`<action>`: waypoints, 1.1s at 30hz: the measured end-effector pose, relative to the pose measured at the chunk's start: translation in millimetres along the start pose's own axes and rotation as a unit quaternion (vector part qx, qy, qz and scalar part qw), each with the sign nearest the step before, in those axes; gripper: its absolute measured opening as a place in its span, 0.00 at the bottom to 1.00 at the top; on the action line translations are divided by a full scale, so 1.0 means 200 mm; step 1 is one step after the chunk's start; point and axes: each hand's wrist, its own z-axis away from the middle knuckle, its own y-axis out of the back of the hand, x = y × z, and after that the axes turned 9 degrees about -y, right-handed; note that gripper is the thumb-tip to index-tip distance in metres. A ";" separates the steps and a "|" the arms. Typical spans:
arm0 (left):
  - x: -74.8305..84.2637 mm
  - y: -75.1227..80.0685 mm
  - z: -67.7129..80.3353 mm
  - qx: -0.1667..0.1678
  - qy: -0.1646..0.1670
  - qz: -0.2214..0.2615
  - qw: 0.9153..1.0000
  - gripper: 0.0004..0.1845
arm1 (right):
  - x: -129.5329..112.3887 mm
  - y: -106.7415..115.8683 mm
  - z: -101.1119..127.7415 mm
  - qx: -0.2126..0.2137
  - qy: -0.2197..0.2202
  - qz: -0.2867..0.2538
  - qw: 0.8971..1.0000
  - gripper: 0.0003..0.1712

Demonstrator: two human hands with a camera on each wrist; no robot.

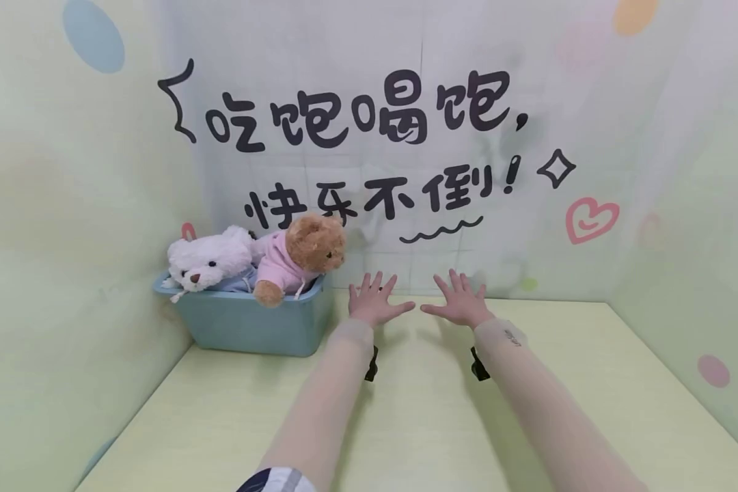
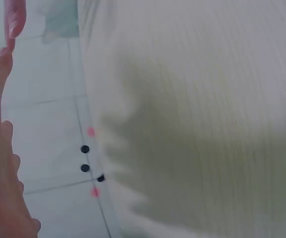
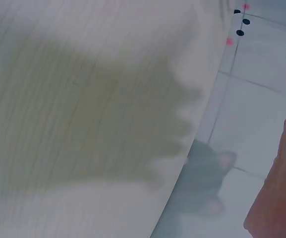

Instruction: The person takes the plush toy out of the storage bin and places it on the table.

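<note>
Near table's (image 1: 406, 424) far edge: hands, left (image 1: 376, 301) and right (image 1: 461, 301), flat, released; bin (image 1: 252, 324) just left.

Pale yellow-green tabletop (image 3: 83, 74) fills most of the view, w/ a soft dark hand shadow across it. Right hand (image 3: 279, 163) shows only as a blurred edge at far right, fingers straight. Beyond the table edge: light tiled wall (image 3: 252, 114) w/ small black & pink dots.

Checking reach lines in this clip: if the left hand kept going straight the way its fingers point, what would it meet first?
Most likely the back wall. The left hand is spread flat, fingers pointing forward over the table, and nothing lies between. The blue bin with the teddy bears sits off to its left. Depth to the wall is unclear.
</note>
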 end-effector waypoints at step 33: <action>-0.31 0.47 0.97 0.245 -0.210 -0.137 0.936 0.49 | -0.26 0.10 0.51 0.125 0.319 -0.110 0.933 0.66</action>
